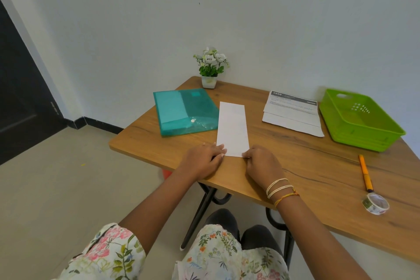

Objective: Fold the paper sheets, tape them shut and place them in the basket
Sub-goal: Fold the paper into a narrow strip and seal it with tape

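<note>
**Folded sheet pinned at near end by both hands**

Wooden table [295, 166] against a white wall, seen from above. A long narrow folded white paper sheet [233, 128] lies flat mid-table, its long axis running away from the person. Both hands sit at its near short edge: left hand [202, 160] at the near left corner, fingers laid fairly straight and pressing on the paper; right hand [261, 162] at the near right corner, fingers curled, tips pinching the edge. Right wrist carries thread bracelets [280, 190].

Left of the sheet, touching or just under its far left edge: a translucent teal plastic document folder [181, 111]. Right of it, apart: a stack of printed white paper sheets [293, 113]. Beside the stack at the right edge: a bright green plastic basket [359, 118]. Near right: an orange pen [365, 173] and a roll of patterned tape [376, 203], well apart from the hands. Small white potted plant [210, 68] at the far corner.
</note>
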{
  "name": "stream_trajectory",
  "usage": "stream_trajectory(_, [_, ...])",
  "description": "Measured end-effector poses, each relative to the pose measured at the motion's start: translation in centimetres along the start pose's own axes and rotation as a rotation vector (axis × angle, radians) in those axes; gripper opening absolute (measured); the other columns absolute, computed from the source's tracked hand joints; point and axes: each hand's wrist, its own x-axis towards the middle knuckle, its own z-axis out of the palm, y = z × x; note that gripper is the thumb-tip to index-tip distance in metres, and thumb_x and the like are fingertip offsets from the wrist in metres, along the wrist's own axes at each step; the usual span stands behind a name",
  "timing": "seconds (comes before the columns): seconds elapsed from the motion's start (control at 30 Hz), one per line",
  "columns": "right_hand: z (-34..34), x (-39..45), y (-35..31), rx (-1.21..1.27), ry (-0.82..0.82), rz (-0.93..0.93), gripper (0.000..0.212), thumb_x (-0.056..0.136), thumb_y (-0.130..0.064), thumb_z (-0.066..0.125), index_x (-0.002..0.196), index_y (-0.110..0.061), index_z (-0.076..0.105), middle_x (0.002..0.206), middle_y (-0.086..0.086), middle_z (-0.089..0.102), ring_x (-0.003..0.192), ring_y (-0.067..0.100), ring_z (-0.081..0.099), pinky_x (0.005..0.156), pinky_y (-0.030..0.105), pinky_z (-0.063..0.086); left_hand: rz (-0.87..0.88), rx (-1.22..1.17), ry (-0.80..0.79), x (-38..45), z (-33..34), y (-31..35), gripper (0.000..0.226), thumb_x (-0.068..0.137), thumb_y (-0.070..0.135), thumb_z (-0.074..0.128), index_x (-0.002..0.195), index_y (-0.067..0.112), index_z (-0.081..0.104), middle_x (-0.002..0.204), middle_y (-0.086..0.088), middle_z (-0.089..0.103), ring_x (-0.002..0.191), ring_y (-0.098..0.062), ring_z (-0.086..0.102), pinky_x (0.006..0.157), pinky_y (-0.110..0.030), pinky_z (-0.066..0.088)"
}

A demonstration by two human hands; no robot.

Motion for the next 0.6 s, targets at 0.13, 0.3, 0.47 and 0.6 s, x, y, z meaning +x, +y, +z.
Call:
stream_trajectory(0.13, [-0.6,0.4,0.6,0.019,-0.008,0.067,0.025,0.092,-0.017,0.053,0.11,-0.016,0.07,0.111,0.003,0.064,0.1,0.02,0.059,0.087,0.029,0.05,-0.106,-0.094,0.038,0.7,0.1,0.7,0.034,0.097,0.04,0.047,0.128,0.033,0.058,0.147,0.009,0.044,0.132,-0.015,0.043,0.101,-0.036,0.041])
stream_trajectory(0.3, [-0.5,0.5,0.0,0.033,-0.009,0.075,0.024,0.09,-0.019,0.056,0.108,-0.015,0.071,0.109,0.003,0.064,0.099,0.018,0.058,0.089,0.028,0.05,-0.288,-0.256,0.188,1.7,0.9,2.8,0.039,0.095,0.029,0.055,0.134,0.027,0.053,0.139,0.001,0.052,0.128,-0.02,0.045,0.104,-0.039,0.041])
stream_trajectory(0.47, [-0.3,0.3,0.4,0.047,0.009,0.079,0.025,0.091,-0.019,0.054,0.109,-0.017,0.071,0.11,0.003,0.064,0.102,0.018,0.057,0.09,0.029,0.048,-0.423,-0.567,0.285,3.1,0.9,4.5,0.039,0.089,0.019,0.065,0.127,0.025,0.059,0.133,0.001,0.057,0.12,-0.02,0.052,0.092,-0.027,0.043])
stream_trajectory(0.6, [0.0,0.1,0.5,0.104,0.049,0.112,0.027,0.087,-0.028,0.058,0.108,-0.016,0.07,0.105,0.002,0.066,0.094,0.015,0.059,0.081,0.027,0.051,-0.545,-0.912,0.358,4.5,0.8,5.6,0.054,0.081,0.006,0.072,0.129,0.023,0.056,0.133,-0.002,0.055,0.117,-0.021,0.056,0.091,-0.038,0.054])
